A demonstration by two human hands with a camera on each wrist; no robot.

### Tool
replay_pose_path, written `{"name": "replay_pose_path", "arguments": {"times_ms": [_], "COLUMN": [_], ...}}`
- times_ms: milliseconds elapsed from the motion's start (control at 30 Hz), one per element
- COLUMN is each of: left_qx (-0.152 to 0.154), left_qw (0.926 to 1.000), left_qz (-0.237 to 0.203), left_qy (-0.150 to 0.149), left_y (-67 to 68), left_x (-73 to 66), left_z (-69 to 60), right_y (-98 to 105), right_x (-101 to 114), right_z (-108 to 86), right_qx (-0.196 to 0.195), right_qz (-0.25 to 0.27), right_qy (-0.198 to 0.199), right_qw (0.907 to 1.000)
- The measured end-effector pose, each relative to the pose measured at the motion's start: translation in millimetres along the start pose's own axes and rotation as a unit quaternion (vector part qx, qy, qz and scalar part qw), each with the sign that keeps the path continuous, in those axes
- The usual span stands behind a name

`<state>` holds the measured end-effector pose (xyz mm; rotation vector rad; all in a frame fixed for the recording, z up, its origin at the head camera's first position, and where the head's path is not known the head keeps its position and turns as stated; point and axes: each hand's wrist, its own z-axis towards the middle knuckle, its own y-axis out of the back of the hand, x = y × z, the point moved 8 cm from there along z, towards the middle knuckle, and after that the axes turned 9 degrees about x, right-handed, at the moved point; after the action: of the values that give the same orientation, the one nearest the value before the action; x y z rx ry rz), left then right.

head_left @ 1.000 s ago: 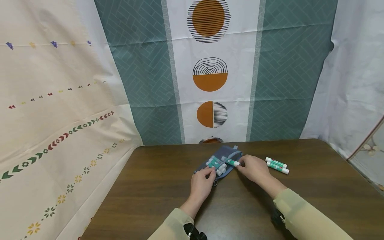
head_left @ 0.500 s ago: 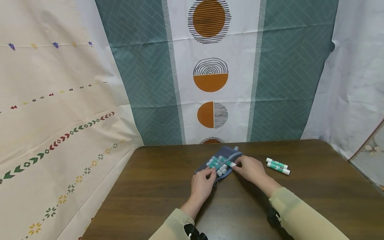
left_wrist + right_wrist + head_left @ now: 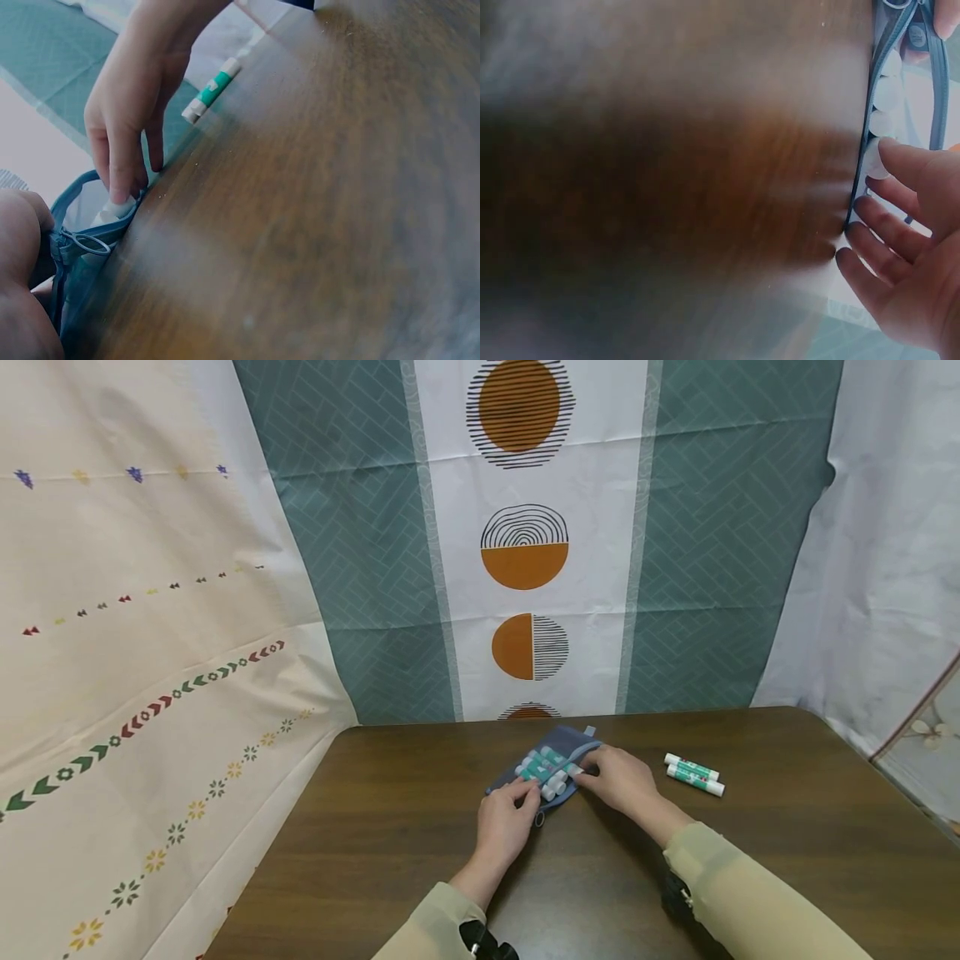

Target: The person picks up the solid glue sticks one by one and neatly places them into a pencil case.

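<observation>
A blue zip pouch (image 3: 564, 737) with a see-through side lies on the table, holding several white-and-green glue sticks (image 3: 538, 767) side by side. My left hand (image 3: 504, 817) grips the pouch by its near edge, close to the zip pull (image 3: 90, 244). At the pouch's open mouth, my right hand (image 3: 621, 781) pinches the white end of one glue stick (image 3: 875, 159), most of which is inside. In the right wrist view the thumb lies on that end and the other fingers spread below it. White ends of other sticks line the opening there.
Two loose glue sticks (image 3: 694, 774) lie together on the brown wooden table (image 3: 390, 827), right of my right hand. Behind the table hangs a teal and white cloth (image 3: 525, 643). Pale cloths hang at both sides.
My right hand has moved left towards the pouch, sliding the glue stick deeper into it. My left hand has stayed on the pouch edge. The two loose sticks lie where they were.
</observation>
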<state>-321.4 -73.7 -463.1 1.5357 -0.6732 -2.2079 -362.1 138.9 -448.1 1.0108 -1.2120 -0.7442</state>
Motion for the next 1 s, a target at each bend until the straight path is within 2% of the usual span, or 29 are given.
{"name": "replay_pose_path", "arguments": {"times_ms": [633, 1000], "left_qx": [0.003, 0.008], "left_qw": [1.0, 1.0], "left_qz": [-0.001, -0.001], "left_qy": [-0.006, 0.006], "left_y": [-0.5, -0.8], "left_x": [0.5, 1.5], "left_z": [0.2, -0.4], "right_y": [-4, -7], "right_x": [9, 8], "right_z": [0.9, 3.2], "right_qx": [0.001, 0.006], "right_qz": [-0.049, -0.069], "right_qy": [-0.011, -0.012], "right_qw": [0.9988, 0.9975]}}
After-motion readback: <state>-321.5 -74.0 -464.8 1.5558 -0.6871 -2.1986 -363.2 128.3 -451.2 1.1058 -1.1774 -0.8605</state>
